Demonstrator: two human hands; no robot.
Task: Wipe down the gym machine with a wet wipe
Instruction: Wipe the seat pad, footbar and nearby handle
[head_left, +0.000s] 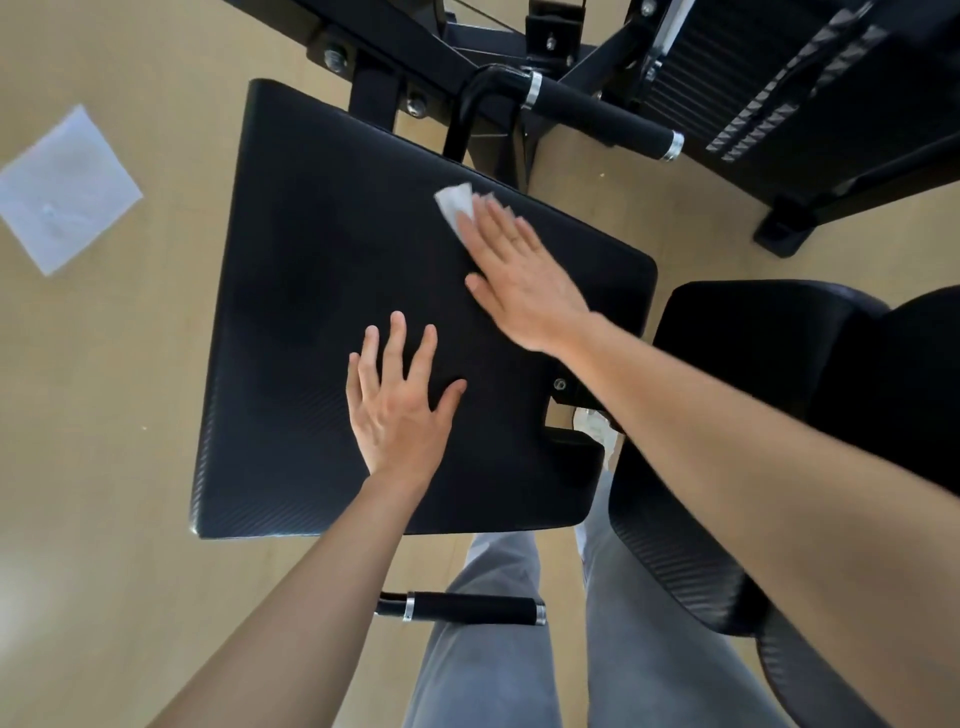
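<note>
A white sheet (67, 189) is lying on the wooden floor (104, 364) at far left as a person is wiping the broad black pad (311, 291) of a gym machine. The left grip (400, 410) is resting flat on the pad's near half, fingers spread and straight, holding nothing and apparently bracing the pad. Further right, the right grip (524, 280) is pressing the wet wipe (456, 205) onto the pad's far edge with straight fingers, the wipe peeking out beyond the fingertips, near the foam-sleeved handle (602, 117). The stroke is probably going best with the palm flat so the wipe is not bunching, and with overlapping passes coming back toward the near edge. The handle and the second pad (753, 332) at right are likely waiting their turn.
</note>
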